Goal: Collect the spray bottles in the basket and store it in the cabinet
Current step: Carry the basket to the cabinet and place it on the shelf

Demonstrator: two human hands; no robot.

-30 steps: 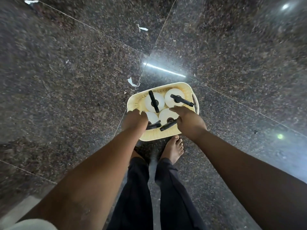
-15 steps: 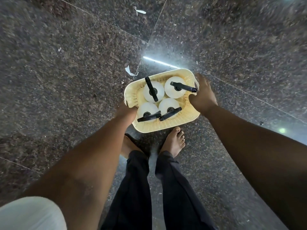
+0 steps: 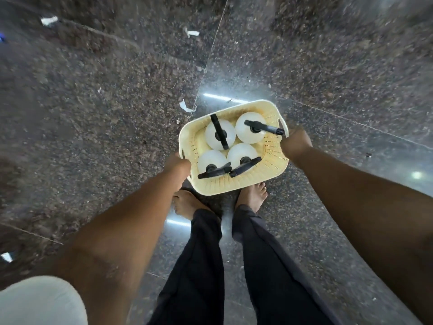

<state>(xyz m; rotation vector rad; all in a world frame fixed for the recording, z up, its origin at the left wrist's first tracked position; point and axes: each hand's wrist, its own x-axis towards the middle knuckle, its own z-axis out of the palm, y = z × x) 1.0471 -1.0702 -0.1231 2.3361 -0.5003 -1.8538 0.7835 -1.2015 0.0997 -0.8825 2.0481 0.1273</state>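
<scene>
A cream plastic basket (image 3: pixel 234 187) with perforated walls sits in front of my bare feet on the dark floor. Several white spray bottles (image 3: pixel 220 134) with black trigger heads stand upright inside it. My left hand (image 3: pixel 179 164) is closed on the basket's left handle. On the opposite side my right hand (image 3: pixel 296 143) grips the right handle. One black nozzle (image 3: pixel 269 129) pokes over the right rim toward my right hand. Whether the basket is off the floor cannot be told.
The floor is polished dark granite tile with light reflections (image 3: pixel 222 97). Small white paper scraps (image 3: pixel 185 106) lie just beyond the basket and farther off (image 3: pixel 192 33). My legs in dark trousers and bare feet (image 3: pixel 254 195) stand right behind the basket.
Both hands have left the bottle tops and spread out to the basket's two side handles, closing on them. The view has shifted slightly.
</scene>
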